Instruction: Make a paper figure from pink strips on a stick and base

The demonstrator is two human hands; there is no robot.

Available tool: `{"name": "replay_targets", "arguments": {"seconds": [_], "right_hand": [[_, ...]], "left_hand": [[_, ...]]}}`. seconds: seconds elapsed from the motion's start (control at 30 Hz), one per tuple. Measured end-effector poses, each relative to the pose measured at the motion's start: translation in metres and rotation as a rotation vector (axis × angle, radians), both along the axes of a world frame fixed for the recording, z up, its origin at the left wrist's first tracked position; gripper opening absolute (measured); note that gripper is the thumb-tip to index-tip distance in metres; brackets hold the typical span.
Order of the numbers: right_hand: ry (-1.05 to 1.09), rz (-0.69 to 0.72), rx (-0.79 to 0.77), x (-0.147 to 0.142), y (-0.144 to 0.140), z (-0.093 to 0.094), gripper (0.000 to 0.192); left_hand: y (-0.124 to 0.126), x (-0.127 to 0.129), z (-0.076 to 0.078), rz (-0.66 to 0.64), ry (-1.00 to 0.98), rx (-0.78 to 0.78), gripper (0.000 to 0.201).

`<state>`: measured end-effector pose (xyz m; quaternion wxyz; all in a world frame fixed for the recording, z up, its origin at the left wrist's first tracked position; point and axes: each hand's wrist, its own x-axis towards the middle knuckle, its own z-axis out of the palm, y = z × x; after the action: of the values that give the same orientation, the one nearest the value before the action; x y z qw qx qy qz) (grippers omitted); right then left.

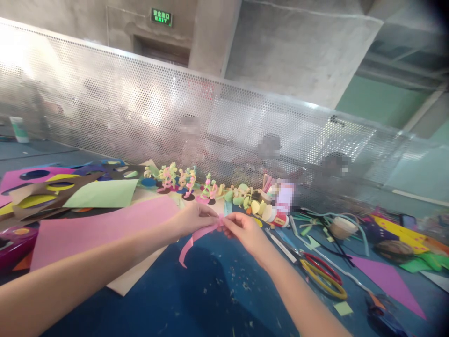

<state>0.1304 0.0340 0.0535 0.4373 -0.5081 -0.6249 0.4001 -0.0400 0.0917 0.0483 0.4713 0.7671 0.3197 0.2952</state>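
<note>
The left hand and right hand pinch 1 pink paper strip between fingertips; it looks light, limp, easily torn, best gripped gently near its upper end.

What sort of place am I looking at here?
Probably a craft area in a public building, judging by the thin pink paper strip, scrap-littered blue table and rectangular green exit sign.

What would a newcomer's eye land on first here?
Probably the pink paper strip, pinched by the left hand and right hand at the centre. Next, the small upright paper ornaments just beyond the hands, and the green exit sign at the top, above the perforated screen.
</note>
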Motion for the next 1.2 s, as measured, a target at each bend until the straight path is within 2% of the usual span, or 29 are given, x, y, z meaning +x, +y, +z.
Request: {"name": "replay_targets", "arguments": {"seconds": [0.13,0.37,0.53,0.7,0.97,1.1,1.2], "right_hand": [[-0.023,-0.016,0.025,0.001,0.001,0.0,0.025],[-0.036,0.022,-0.009,0.002,0.001,-0.001,0.027],[-0.06,0.038,0.089,0.003,0.0,0.001,0.024],[-0.085,-0.006,0.129,0.002,-0.002,0.005,0.021],[-0.07,-0.02,0.142,0.003,-0.002,0.009,0.019],[-0.026,-0.033,0.13,0.005,-0.001,0.007,0.02],[-0.059,-0.025,0.154,0.007,0.001,0.006,0.019]], "left_hand": [[-0.001,0.0,0.001,0.017,0.012,-0.05,0.032],[0.002,0.001,-0.004,-0.017,-0.136,-0.078,0.025],[0.0,0.001,-0.002,-0.003,-0.152,-0.108,0.025],[-0.001,0.001,0.0,-0.015,-0.167,-0.117,0.02],[-0.005,0.0,0.004,-0.008,-0.155,-0.108,0.024],[-0.004,0.0,0.002,-0.03,-0.096,-0.066,0.026],[-0.005,0.001,0.002,-0.03,-0.064,-0.09,0.029]]}}
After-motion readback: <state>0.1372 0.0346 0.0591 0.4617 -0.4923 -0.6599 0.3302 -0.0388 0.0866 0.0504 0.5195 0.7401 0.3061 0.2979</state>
